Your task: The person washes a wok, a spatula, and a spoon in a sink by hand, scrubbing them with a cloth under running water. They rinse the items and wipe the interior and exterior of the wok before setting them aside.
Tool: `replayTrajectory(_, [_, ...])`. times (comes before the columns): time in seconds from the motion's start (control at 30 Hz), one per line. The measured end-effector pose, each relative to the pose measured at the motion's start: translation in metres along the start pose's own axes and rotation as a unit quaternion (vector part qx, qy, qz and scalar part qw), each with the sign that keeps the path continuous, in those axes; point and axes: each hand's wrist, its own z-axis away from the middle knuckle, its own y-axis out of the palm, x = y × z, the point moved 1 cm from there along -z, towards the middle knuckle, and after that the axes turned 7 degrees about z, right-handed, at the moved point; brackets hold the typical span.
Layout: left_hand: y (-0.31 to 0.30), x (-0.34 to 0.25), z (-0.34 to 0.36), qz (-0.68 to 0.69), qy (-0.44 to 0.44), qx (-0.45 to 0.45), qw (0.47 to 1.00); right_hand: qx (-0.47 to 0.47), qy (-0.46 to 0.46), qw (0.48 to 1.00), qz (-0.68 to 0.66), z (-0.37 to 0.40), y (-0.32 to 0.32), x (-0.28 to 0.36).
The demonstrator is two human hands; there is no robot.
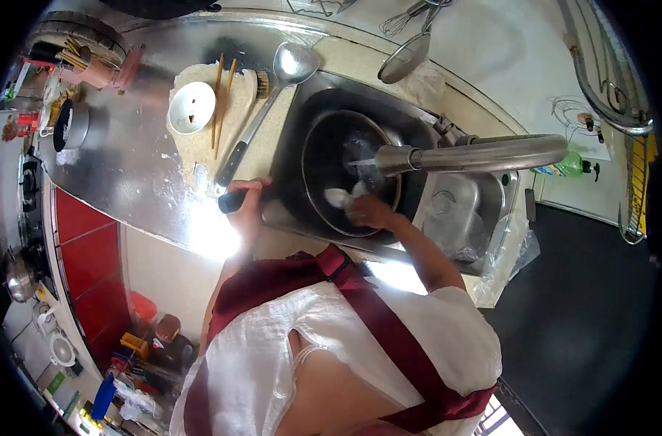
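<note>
A dark wok (320, 156) sits in the left sink basin under the faucet (461, 156), from which water runs into it. At the counter's front edge my left hand (248, 207) is wrapped round a black handle (233, 201); it appears to be the wok's, though the join is hidden. My right hand (371, 212) is inside the wok near its front wall, fingers closed on a white wad (336, 198) that looks like a cloth. Its exact kind is hard to make out in the wet glare.
Left of the sink lie a long-handled ladle (294, 64), chopsticks (219, 109), a brush (262, 83) and a white bowl (191, 107) on a board. A smaller basin (483, 207) holds clear plastic. A strainer (405, 58) hangs behind; a green bottle (572, 164) stands right.
</note>
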Motion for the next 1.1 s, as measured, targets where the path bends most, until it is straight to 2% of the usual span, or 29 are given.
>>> replayTrajectory(0.03, [0.0, 0.0, 0.001, -0.002, -0.008, -0.006, 1.0, -0.013, 0.077, 0.997, 0.03, 0.005, -0.005, -0.007])
replayTrajectory(0.1, [0.0, 0.0, 0.002, -0.02, -0.016, 0.003, 1.0, 0.08, 0.198, 0.967, 0.142, -0.009, -0.023, -0.025])
replayTrajectory(0.13, [0.0, 0.0, 0.002, -0.037, -0.023, 0.012, 0.999, 0.08, 0.197, 0.967, 0.141, -0.013, -0.022, -0.03])
replayTrajectory(0.2, [0.002, 0.0, 0.005, -0.036, 0.002, 0.033, 0.999, -0.098, 0.262, 0.939, 0.199, -0.022, -0.02, -0.039])
replayTrajectory(0.23, [0.004, -0.001, 0.005, -0.033, 0.027, 0.056, 0.998, -0.099, 0.261, 0.94, 0.198, -0.032, -0.013, -0.044])
replayTrajectory(0.27, [0.005, -0.003, 0.005, -0.034, 0.028, 0.055, 0.998, -0.183, 0.283, 0.939, 0.076, -0.048, -0.005, -0.047])
replayTrajectory(0.3, [0.006, -0.006, 0.005, -0.029, 0.02, 0.055, 0.998, -0.262, 0.298, 0.917, -0.048, -0.064, 0.0, -0.046])
replayTrajectory(0.37, [0.008, -0.01, 0.006, -0.026, 0.012, 0.055, 0.998, -0.158, 0.349, 0.922, -0.053, -0.091, -0.052, -0.001])
replayTrajectory(0.43, [0.011, -0.013, 0.005, -0.032, 0.02, 0.074, 0.997, -0.282, 0.285, 0.914, -0.059, -0.134, -0.024, -0.023])
replayTrajectory(0.47, [0.013, -0.014, 0.005, -0.032, 0.018, 0.075, 0.997, -0.281, 0.286, 0.914, -0.06, -0.147, -0.024, -0.017])
replayTrajectory(0.53, [0.015, -0.016, 0.005, -0.087, 0.032, 0.091, 0.992, -0.391, 0.215, 0.892, -0.072, -0.167, -0.03, 0.004])
replayTrajectory(0.57, [0.018, -0.018, 0.005, -0.086, 0.032, 0.091, 0.992, -0.391, 0.215, 0.892, -0.071, -0.168, -0.031, 0.013])
replayTrajectory(0.63, [0.021, -0.021, 0.007, -0.007, 0.012, 0.091, 0.996, -0.387, 0.089, 0.903, -0.165, -0.158, -0.03, 0.039])
replayTrajectory(0.7, [0.02, -0.022, 0.006, -0.02, 0.031, 0.102, 0.994, -0.382, 0.084, 0.905, -0.169, -0.131, -0.021, 0.063])
replayTrajectory(0.77, [0.019, -0.02, 0.006, -0.035, 0.049, 0.115, 0.992, -0.231, 0.108, 0.924, -0.285, -0.097, -0.008, 0.069])
replayTrajectory(0.8, [0.018, -0.017, 0.005, -0.018, 0.07, 0.127, 0.989, -0.232, 0.112, 0.923, -0.286, -0.076, 0.0, 0.072])
replayTrajectory(0.83, [0.018, -0.016, 0.006, -0.002, 0.092, 0.139, 0.986, -0.213, 0.074, 0.934, -0.278, -0.056, 0.007, 0.074])
replayTrajectory(0.87, [0.021, -0.015, 0.008, 0.048, 0.076, 0.154, 0.984, -0.195, 0.033, 0.943, -0.267, -0.04, 0.009, 0.07])
replayTrajectory(0.9, [0.024, -0.016, 0.009, 0.049, 0.076, 0.158, 0.983, -0.198, 0.035, 0.943, -0.266, -0.028, 0.007, 0.061])
replayTrajectory(0.97, [0.033, -0.019, 0.011, 0.067, 0.088, 0.187, 0.976, -0.015, 0.083, 0.986, -0.146, -0.011, 0.003, 0.037])
replayTrajectory(1.0, [0.036, -0.019, 0.013, 0.067, 0.091, 0.191, 0.975, -0.02, 0.084, 0.986, -0.144, -0.01, 0.007, 0.024])
replayTrajectory(1.07, [0.043, -0.019, 0.017, 0.066, 0.081, 0.169, 0.98, -0.059, 0.211, 0.961, -0.17, -0.015, 0.028, -0.007])
replayTrajectory(1.1, [0.048, -0.021, 0.019, 0.065, 0.083, 0.172, 0.979, -0.062, 0.209, 0.961, -0.17, -0.019, 0.022, -0.006])
